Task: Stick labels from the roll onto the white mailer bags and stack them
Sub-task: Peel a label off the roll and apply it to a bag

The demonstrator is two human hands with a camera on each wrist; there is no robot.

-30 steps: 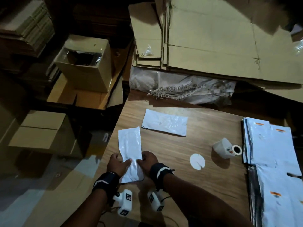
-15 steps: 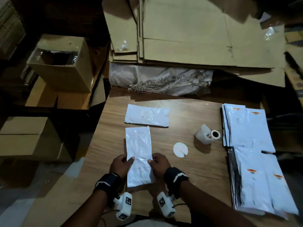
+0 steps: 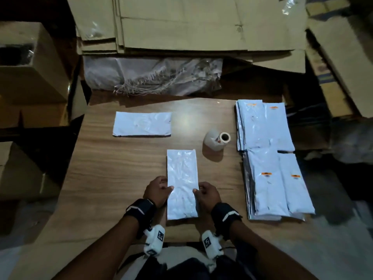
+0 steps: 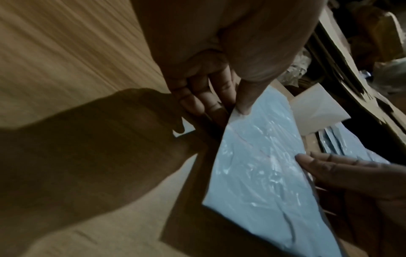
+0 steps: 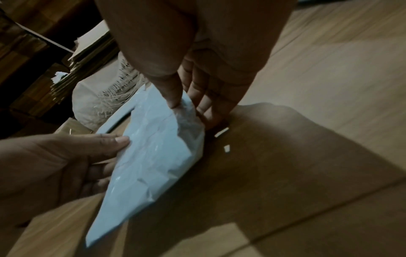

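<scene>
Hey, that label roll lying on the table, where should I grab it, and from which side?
Grip the label roll around its round body, coming down from above with thumb and fingers across its width. It lies on its side on the table, core opening facing right toward the stacked labelled bags, so the curved sides are exposed and nothing crowds them.

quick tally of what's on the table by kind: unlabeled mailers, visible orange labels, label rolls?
Unlabeled white mailers: 2, the held mailer gripped by the left hand and right hand, and the far mailer
Visible orange labels on the stacks at right: 4 (stack depth not countable)
Label roll: 1
Total: 7
</scene>
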